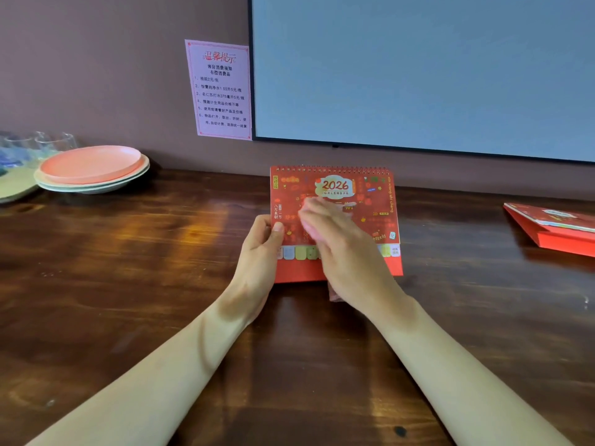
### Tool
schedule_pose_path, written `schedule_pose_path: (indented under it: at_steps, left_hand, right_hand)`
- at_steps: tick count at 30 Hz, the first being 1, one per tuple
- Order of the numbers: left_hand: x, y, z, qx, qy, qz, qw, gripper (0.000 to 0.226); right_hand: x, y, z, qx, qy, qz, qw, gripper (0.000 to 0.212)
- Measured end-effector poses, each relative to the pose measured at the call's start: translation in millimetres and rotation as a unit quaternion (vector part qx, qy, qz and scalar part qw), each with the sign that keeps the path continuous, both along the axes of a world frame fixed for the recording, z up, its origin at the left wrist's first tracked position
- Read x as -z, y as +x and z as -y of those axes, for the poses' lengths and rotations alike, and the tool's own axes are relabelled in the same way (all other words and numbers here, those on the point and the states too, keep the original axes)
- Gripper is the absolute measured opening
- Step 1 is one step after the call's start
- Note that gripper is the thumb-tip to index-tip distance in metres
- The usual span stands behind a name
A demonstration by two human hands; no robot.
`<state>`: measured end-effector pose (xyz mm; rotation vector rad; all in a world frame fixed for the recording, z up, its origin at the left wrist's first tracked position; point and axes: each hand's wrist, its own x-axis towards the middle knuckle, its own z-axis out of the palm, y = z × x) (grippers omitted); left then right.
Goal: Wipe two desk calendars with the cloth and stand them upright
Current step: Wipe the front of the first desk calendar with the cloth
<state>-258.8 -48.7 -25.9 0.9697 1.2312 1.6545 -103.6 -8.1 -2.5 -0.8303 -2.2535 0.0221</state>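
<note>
A red 2026 desk calendar [370, 201] with a spiral top stands tilted on the wooden desk [161, 284], front cover facing me. My left hand [260, 249] grips its left edge, thumb on the cover. My right hand [344, 252] lies blurred across the cover and presses a pink cloth [334, 296] against it. Only a small corner of the cloth shows, below my palm. A second red calendar [557, 230] lies flat at the desk's far right edge, apart from both hands.
A stack of pink and pale green plates [93, 170] sits at the back left, with clear glasses [48, 143] behind it. A large dark-framed screen [418, 69] and a printed notice [220, 90] hang on the wall behind the desk.
</note>
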Motion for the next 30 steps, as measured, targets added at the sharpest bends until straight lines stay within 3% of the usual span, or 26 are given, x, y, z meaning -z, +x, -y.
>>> schedule_pose_path:
  at_steps: [4,12,16,20,23,27,30]
  left_hand:
    - [-1,0,2,-0.007,0.005,-0.011,1.000,0.023]
    - [-2,0,4,-0.012,0.006,-0.025,1.000,0.023]
    - [-3,1,3,-0.018,0.011,-0.029,0.999,0.021]
    - [-3,-1,3,-0.032,0.014,-0.031,0.999,0.021]
    - [-4,0,4,-0.029,0.015,-0.029,0.999,0.020]
    - [-5,1,5,-0.020,0.018,-0.040,0.999,0.019]
    - [-4,0,6,-0.019,0.018,-0.033,0.999,0.020]
  right_hand:
    - [1,-9,4,-0.014,0.026,0.040,0.999,0.044]
    - [-32,-13,-14,0.141,-0.034,-0.125,0.981,0.037]
    - [-24,-28,-13,0.082,0.005,-0.057,0.995,0.034]
    - [-8,-36,-2,0.000,0.025,0.025,0.999,0.045]
    - [-9,-32,-6,0.021,0.059,0.046,0.997,0.049]
    - [-21,-32,-14,0.095,0.015,0.006,0.995,0.052]
    - [-22,-40,-9,0.072,0.014,0.026,0.997,0.050]
